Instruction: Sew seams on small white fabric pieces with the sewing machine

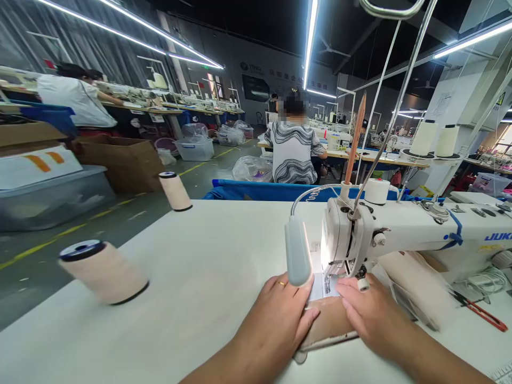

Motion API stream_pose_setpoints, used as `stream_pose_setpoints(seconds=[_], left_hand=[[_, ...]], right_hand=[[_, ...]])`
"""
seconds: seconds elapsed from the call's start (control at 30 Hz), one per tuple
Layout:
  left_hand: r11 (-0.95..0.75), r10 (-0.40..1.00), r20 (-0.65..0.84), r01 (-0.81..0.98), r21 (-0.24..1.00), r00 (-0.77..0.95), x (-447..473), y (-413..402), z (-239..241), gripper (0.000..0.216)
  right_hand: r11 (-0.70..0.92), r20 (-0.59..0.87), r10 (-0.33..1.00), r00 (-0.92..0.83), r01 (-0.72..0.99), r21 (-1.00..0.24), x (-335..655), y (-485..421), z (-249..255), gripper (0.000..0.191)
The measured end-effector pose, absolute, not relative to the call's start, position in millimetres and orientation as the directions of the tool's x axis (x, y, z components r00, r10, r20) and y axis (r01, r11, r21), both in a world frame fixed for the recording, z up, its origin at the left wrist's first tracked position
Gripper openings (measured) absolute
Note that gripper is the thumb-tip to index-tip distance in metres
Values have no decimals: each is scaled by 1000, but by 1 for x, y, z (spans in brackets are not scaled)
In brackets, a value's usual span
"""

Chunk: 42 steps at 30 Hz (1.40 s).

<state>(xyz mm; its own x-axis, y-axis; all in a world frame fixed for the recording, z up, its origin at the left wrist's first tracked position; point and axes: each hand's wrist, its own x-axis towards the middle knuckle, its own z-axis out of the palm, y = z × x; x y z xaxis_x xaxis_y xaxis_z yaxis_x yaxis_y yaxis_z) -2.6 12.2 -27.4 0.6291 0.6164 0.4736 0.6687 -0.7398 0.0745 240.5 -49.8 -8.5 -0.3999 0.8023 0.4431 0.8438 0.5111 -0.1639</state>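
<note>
A white sewing machine [384,229] stands at the right, its lit needle area and presser foot [328,284] over the bed. In front of the foot lies a flat tan-brown piece [330,322] with a pale edge, probably fabric. My left hand [278,314] rests flat on its left side, fingers stretched toward the foot, beside a grey-white lamp head [298,253]. From the right, my right hand [370,314] lies on the piece with fingers extended and thumb near its middle. The fingertips are close to the foot, partly hidden by the machine.
Two cream thread cones [106,274] stand on the left of the white table [192,320]. Red-handled thread snips [486,314] and a blurred pale bundle [420,288] lie at the right. A blue cloth [256,191] hangs beyond the far edge. Other people sit at machines ahead.
</note>
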Motion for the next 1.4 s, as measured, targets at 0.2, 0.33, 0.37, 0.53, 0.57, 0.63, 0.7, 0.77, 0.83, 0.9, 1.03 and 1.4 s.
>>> stream_pose_setpoints(seconds=[0.2,0.33,0.37,0.53,0.57,0.63,0.7,0.77,0.83,0.9,1.03,1.4], left_hand=[[-708,612,401,698,-106,681,0,-9,-15,20],[-852,487,560,507,133,670,8,-24,-35,12],[-893,445,580,390,226,682,8,-26,-36,13],[-857,515,542,417,303,664,-3,-19,-7,18],[-827,550,538,504,249,638,-7,-14,0,14],[-762,609,518,624,172,601,-13,-3,8,8],[-718,659,465,679,156,591,-15,5,11,5],[-701,690,408,693,170,598,-15,10,10,11],[-715,681,409,672,191,608,-14,11,7,18],[-742,655,433,638,209,620,-12,11,2,23],[-793,589,542,558,245,600,-10,8,-10,24],[-892,443,693,358,276,568,-3,-8,-13,20]], right_hand=[[617,455,751,-478,753,-229,237,-49,-16,40],[735,489,665,-564,609,-299,226,-53,-11,42],[753,482,652,-586,577,-316,223,-55,-9,42],[768,427,640,-638,541,-343,221,-61,-2,32],[765,419,644,-640,550,-336,222,-62,-2,32],[770,416,637,-649,556,-313,223,-64,-1,32],[783,417,620,-664,551,-287,223,-66,-1,29],[797,398,604,-691,542,-267,223,-68,-1,25],[802,352,598,-721,538,-260,222,-69,0,21],[811,318,584,-747,522,-263,223,-70,1,20],[778,399,626,-670,505,-373,227,-70,4,13],[551,470,825,-313,626,-552,221,-60,-9,11]])
